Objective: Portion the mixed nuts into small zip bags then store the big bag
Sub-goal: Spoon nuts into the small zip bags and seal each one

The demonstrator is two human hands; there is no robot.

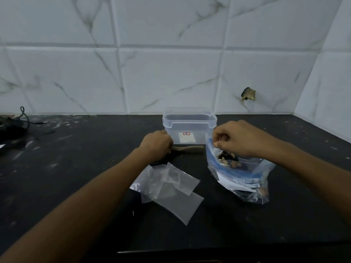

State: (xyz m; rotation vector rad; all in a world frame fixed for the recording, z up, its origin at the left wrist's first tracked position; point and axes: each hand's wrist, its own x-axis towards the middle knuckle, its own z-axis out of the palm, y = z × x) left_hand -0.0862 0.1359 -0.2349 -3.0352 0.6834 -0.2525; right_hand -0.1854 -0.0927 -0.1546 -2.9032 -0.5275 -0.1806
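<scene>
The big clear zip bag (245, 179) with a blue strip stands on the black counter at the right, its mouth open, mixed nuts (228, 160) showing inside. My right hand (239, 138) pinches the bag's upper left rim. Several small empty zip bags (171, 188) lie in a loose pile in the middle. My left hand (157, 144) is curled round the handle end of a pale spoon-like utensil (190, 148) that lies on the counter in front of the container.
A clear lidless plastic container (190, 128) with a small label stands behind both hands near the tiled wall. A dark cable and other dark items (17, 122) lie at the far left. The counter (76, 186) front edge runs along the bottom.
</scene>
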